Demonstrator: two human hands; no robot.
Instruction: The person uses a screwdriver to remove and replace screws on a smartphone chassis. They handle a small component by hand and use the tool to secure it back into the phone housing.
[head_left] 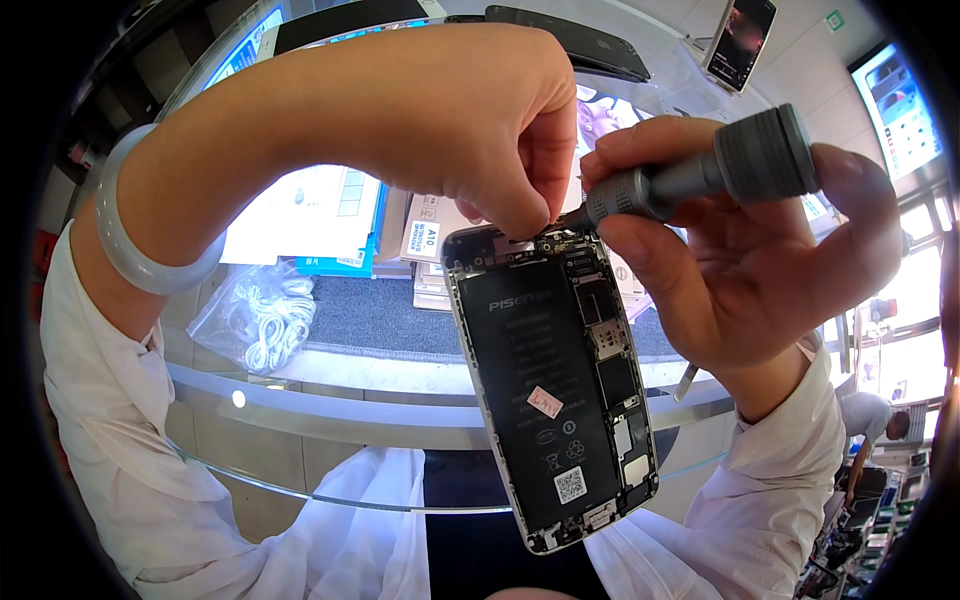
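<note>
An opened smartphone (625,455) extends over the glass counter's near edge, its insides facing up, with a long black battery (530,350) and a metal-shielded board along its right side. My right hand (740,280) grips a grey precision screwdriver (690,185) between thumb and fingers, one finger over the knurled end cap. The screwdriver's tip reaches the phone's top edge, among small parts. From the far side, my left hand (470,110) bends down with thumb and finger pinched at that same edge, beside the tip. Whatever is in the pinch is hidden.
Behind the phone lie stacked small boxes (425,240) and a blue-edged package (350,255). A clear bag of white cable (265,315) sits to the left on a grey mat (370,315). Farther back are a dark phone (575,45) and a phone on a stand (738,45).
</note>
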